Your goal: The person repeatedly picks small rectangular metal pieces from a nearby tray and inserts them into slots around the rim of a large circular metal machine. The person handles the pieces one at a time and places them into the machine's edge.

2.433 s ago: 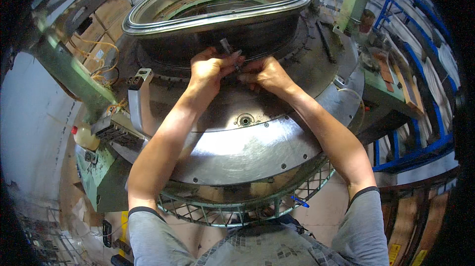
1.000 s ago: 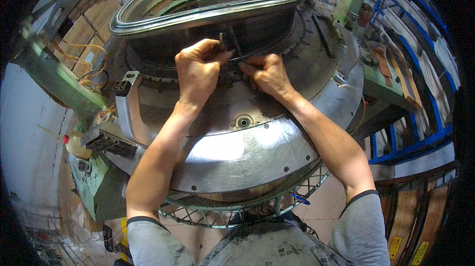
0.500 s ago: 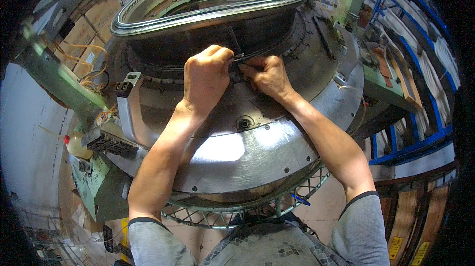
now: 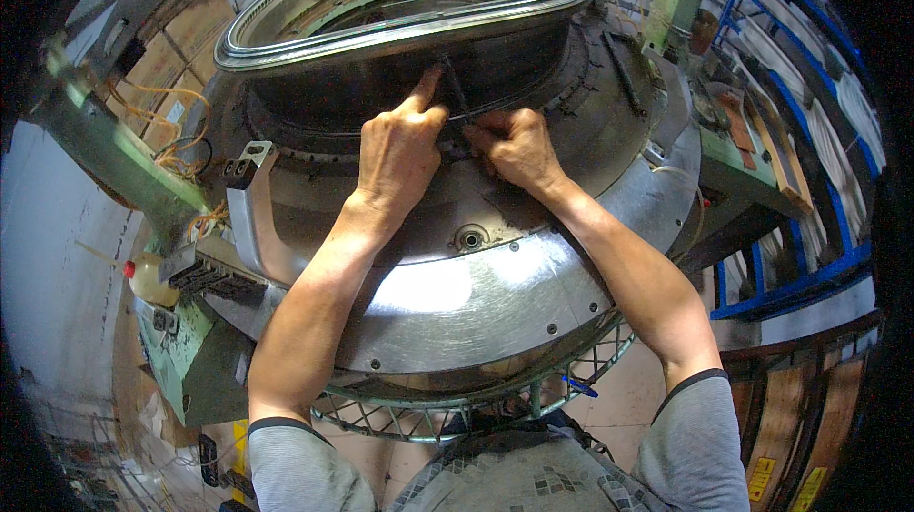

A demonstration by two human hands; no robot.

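My left hand (image 4: 400,150) is at the foot of a dark, curved cylinder wall (image 4: 333,93) on a large round metal machine. Its index finger stretches up to the wall, close to a narrow upright strip (image 4: 454,84); the other fingers are curled and seem to hold nothing, though the thumb is hidden. Just right of it, my right hand (image 4: 519,148) is closed in a pinch at the cylinder's lower edge. Whatever lies in that pinch is too small and dark to make out. Above both hands sits a shiny metal ring (image 4: 409,44) around the cylinder's top.
A polished metal skirt (image 4: 428,322) curves toward me below my forearms. On the left stand a metal bracket (image 4: 252,217), a green machine leg (image 4: 124,150) and a red-capped bottle (image 4: 150,279). A blue rack (image 4: 809,274) with pale rolls stands at the right.
My left index finger has straightened upward onto the dark wall from a closed pinch, and that hand sits slightly lower. My right hand has stayed in place, still pinched.
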